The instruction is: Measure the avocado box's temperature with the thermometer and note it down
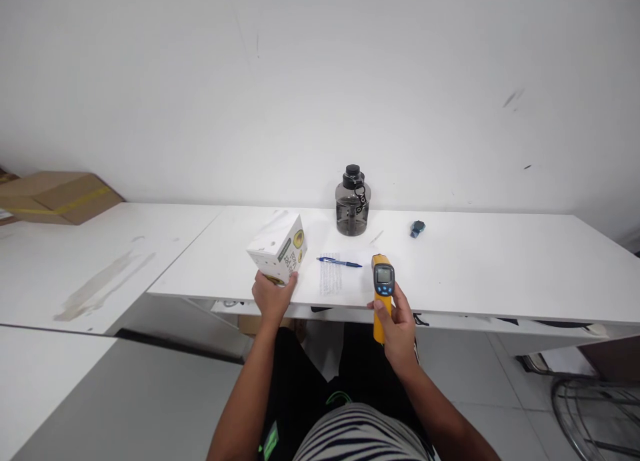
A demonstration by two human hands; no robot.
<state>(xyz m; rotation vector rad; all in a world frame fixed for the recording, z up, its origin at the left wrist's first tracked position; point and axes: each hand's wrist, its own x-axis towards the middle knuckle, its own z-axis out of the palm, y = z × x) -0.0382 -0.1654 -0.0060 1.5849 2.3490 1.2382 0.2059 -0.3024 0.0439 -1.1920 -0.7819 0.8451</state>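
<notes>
My left hand (271,297) grips the near end of a white box (279,246) with avocado pictures and dark lettering, tilted over the desk. In my right hand (399,327) is a yellow infrared thermometer (384,297), its small screen and blue buttons facing me. Between the two hands a blue pen (340,262) lies across a printed sheet of paper (331,282). Behind the paper stands a dark see-through water jug (352,204) with a black lid. A dark wristwatch (417,228) rests on the desk to the right.
The white desk (500,267) runs along a white wall, with an open shelf under its front edge. A brown cardboard box (63,197) with yellow tape sits at far left. A metal-framed chair (595,407) is at lower right.
</notes>
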